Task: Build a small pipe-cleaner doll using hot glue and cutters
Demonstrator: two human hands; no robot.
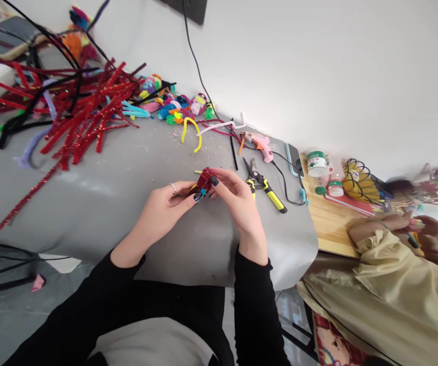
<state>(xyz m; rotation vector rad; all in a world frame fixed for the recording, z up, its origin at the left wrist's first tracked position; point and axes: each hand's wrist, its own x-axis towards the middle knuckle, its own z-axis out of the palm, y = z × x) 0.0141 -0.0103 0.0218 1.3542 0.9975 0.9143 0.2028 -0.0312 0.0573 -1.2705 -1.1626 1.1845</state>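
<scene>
Between both hands, just above the grey table cover (188, 239), is a small figure of red glittery pipe cleaner (205, 178) with bits of blue and yellow. My left hand (167, 203), with a ring on one finger, pinches its lower left side. The fingers of my right hand (234, 195) close on its top and right side; parts of the figure are hidden behind them. Close to my right hand lie yellow-and-black pliers (262, 185). Beyond them rests a pink glue gun (259, 145) with a dark cord.
A heap of red glittery pipe cleaners (92, 112) spreads over the left side. Several small colourful pipe-cleaner figures (180, 104) lie along the wall. A phone (294, 160) lies at the right edge. Another person in a tan sleeve (394, 259) sits by the wooden table (333, 223).
</scene>
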